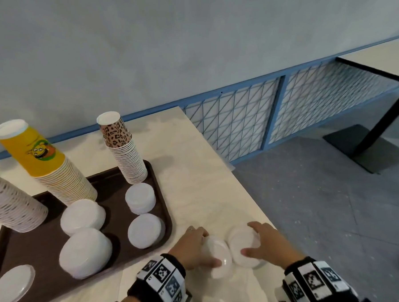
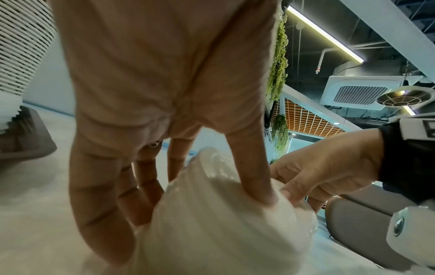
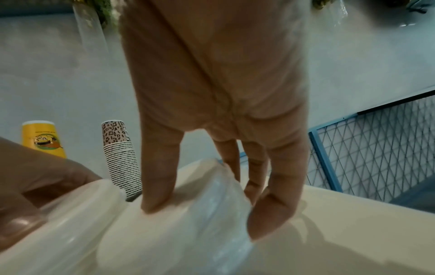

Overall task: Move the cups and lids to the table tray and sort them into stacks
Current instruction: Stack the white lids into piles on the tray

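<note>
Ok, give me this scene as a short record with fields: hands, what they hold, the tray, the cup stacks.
left hand: grips a stack of white lids on the table
right hand: grips a second lid stack beside it
tray: brown, holds cup stacks and lid piles
cup stacks: yellow-topped stack, leopard-print stack, both upside down
loose lid: lies flat at the tray's near left corner

A pale marble-look table against the wall carries a dark brown tray and, just right of that tray near the front edge, two stacks of white lids side by side
</note>
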